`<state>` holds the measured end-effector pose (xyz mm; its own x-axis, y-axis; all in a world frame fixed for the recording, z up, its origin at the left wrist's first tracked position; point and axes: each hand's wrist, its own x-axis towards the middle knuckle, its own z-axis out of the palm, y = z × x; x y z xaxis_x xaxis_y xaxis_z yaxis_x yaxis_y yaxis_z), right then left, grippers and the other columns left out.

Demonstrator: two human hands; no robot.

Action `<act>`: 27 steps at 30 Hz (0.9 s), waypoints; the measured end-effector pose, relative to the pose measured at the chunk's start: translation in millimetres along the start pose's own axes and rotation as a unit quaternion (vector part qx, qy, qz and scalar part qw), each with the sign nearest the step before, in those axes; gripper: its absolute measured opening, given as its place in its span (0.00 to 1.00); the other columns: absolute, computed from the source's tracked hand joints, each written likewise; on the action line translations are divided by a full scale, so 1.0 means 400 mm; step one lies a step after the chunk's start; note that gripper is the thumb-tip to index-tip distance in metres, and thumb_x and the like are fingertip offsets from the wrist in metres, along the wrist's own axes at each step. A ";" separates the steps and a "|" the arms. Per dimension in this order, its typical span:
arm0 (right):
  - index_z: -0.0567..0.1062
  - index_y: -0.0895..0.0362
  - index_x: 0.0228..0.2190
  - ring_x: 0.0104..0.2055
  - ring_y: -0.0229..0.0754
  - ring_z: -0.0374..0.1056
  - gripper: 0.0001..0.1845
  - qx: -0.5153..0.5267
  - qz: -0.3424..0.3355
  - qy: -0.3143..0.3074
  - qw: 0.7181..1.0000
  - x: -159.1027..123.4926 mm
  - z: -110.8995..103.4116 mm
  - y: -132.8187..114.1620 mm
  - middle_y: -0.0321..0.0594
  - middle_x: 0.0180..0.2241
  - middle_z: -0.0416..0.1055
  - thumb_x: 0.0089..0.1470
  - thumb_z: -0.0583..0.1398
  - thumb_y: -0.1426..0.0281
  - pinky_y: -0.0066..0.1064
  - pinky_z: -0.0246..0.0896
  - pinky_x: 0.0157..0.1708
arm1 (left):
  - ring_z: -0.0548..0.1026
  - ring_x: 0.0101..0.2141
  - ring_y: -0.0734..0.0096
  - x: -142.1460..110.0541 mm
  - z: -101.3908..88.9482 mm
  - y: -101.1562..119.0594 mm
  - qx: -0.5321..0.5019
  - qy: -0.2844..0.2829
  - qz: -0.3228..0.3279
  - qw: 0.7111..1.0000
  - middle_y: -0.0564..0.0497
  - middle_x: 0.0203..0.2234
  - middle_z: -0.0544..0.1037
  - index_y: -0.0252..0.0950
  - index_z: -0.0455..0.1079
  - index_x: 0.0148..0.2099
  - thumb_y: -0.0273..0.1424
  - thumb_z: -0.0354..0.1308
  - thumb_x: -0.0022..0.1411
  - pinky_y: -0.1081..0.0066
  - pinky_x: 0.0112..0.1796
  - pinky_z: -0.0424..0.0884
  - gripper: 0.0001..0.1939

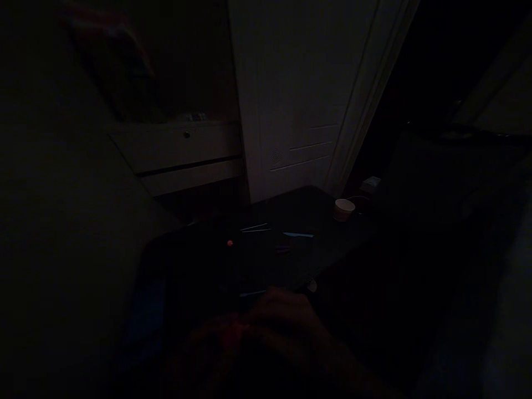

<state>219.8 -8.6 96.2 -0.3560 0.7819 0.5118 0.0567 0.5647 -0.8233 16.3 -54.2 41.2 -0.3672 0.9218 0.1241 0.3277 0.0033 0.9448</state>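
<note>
Two hands meet at a small, soft-edged red thing (233, 328) low over a dark table.
The right hand (286, 311) has its fingers bent in, and the left hand (199, 346) is close by on the other side of the red thing. It is too dark to tell how tight either grip is, or which hand holds it. Just past the right hand lies a thin, pale blue stick (252, 293). Farther out on the dark, flat-topped table (187, 257) are a tiny round orange ball (230, 243), two thin, pale sticks (255, 228), a light blue knife (298, 235) and, near the far right edge, a pale round cup (343, 210).
</note>
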 end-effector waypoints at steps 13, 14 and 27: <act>0.88 0.52 0.44 0.40 0.43 0.82 0.09 0.031 0.020 0.019 0.999 -0.001 0.004 -0.005 0.42 0.39 0.86 0.66 0.69 0.63 0.31 0.78 0.42 | 0.87 0.44 0.45 -0.009 0.028 -0.014 -0.044 -0.004 -0.003 0.999 0.49 0.41 0.89 0.45 0.82 0.38 0.41 0.69 0.52 0.49 0.46 0.86 0.10; 0.88 0.51 0.44 0.40 0.43 0.82 0.10 0.031 0.027 0.019 0.999 -0.003 0.003 -0.005 0.41 0.39 0.86 0.66 0.69 0.62 0.31 0.78 0.41 | 0.87 0.44 0.45 -0.009 0.027 -0.015 -0.044 -0.004 -0.002 0.999 0.48 0.41 0.89 0.45 0.82 0.38 0.41 0.69 0.53 0.49 0.46 0.86 0.10; 0.88 0.52 0.46 0.42 0.43 0.84 0.11 0.034 0.044 0.067 0.996 -0.012 0.006 -0.026 0.42 0.42 0.87 0.60 0.73 0.69 0.29 0.78 0.44 | 0.87 0.40 0.59 -0.019 0.019 -0.027 -0.032 0.013 0.174 0.984 0.51 0.39 0.89 0.48 0.85 0.40 0.40 0.67 0.66 0.61 0.44 0.86 0.06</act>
<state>218.5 -19.0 101.7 -0.2251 0.8586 0.4606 0.0181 0.4764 -0.8791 22.0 -58.3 27.7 -0.2655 0.8527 0.4500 0.3831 -0.3350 0.8608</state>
